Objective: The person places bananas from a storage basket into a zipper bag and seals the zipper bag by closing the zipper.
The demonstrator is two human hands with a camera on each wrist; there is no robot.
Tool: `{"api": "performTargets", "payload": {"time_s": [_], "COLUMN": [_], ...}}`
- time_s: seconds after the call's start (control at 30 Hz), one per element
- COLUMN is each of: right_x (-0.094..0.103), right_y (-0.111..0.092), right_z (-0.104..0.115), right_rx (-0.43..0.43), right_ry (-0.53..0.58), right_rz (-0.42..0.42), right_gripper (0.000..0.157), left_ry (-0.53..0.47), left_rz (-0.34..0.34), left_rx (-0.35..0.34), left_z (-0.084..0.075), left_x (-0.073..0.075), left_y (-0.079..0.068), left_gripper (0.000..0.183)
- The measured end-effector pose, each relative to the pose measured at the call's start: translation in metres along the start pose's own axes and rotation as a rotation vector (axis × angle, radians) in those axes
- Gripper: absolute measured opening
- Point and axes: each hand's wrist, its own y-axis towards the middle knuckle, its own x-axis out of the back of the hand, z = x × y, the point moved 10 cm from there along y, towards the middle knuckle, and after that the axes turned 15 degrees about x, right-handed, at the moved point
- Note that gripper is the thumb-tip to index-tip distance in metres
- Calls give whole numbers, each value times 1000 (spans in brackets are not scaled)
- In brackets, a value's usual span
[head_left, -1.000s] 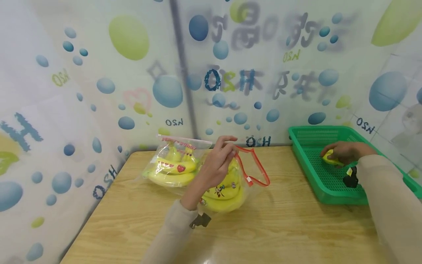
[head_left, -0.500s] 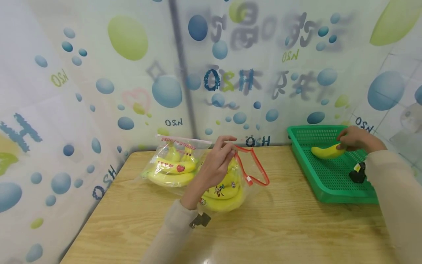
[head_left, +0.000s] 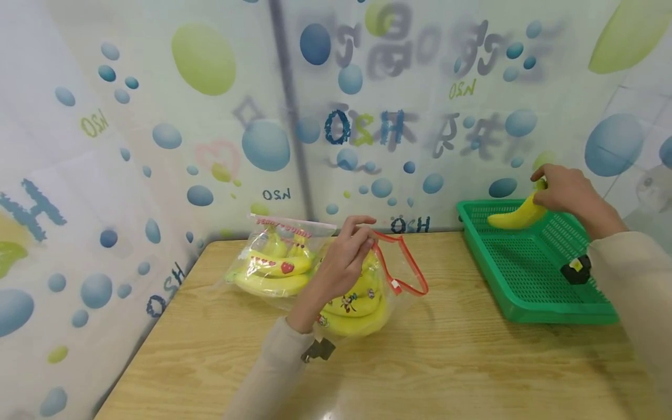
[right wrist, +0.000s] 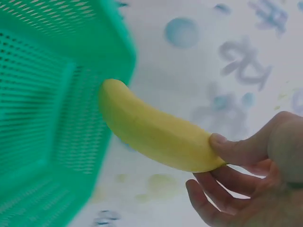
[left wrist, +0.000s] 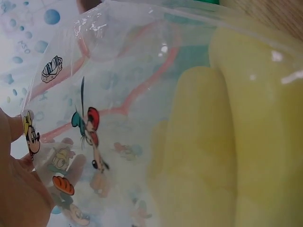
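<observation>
My right hand (head_left: 571, 191) pinches a yellow banana (head_left: 517, 216) by one end, above the far part of a green plastic basket (head_left: 485, 279). In the right wrist view the banana (right wrist: 156, 130) lies between thumb and fingertips, its free end overlapping the basket's rim. My left hand (head_left: 349, 259) grips the upper edge of a clear zip bag (head_left: 385, 303) with cartoon prints and a red zip. Several bananas (head_left: 352, 315) lie inside that bag. The left wrist view shows the fingers (left wrist: 23, 184) at the bag's edge, the bananas (left wrist: 199, 142) blurred behind the film.
Left of the gripped bag stands another clear bag (head_left: 321, 221) with a pale pink zip strip and bananas inside. Both are on a wooden table (head_left: 446, 361). A curtain (head_left: 446, 87) printed with bubbles hangs right behind the table and basket.
My right hand has picked the banana up from inside the basket and raised it to about rim height. My left hand and both bags have stayed in place.
</observation>
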Motion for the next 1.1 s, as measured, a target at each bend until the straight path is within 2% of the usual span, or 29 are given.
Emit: {"api": "performTargets", "payload": {"time_s": [0.2,0.33,0.43,0.57,0.7,0.87,1.1], "right_x": [26,33,34,28,13,-4,-7], "right_y": [0,-4,-10,-21,-30,-38,-50], "right_z": [60,102,131,160,180,197,185], "right_rx": [102,181,263,359,431,544,528], "right_ry": [-42,-33,19,147,271,348,512], "right_rz": [-136,-182,-216,-255,-251,-240,-313], "right_gripper": [49,48,48,51,51,45,42], "left_ry": [9,5,0,-4,7,-8,-1], "left_rz": [-13,-14,-17,-23,-21,-25,-27], "left_rx": [3,-2,-8,-11,-9,4,7], "left_z": [0,1,0,0,-1,1,2], "left_x": [2,3,3,3,2,4,4], "left_y": [0,0,0,0,0,0,0], "left_gripper": [21,21,20,19,21,20,21]}}
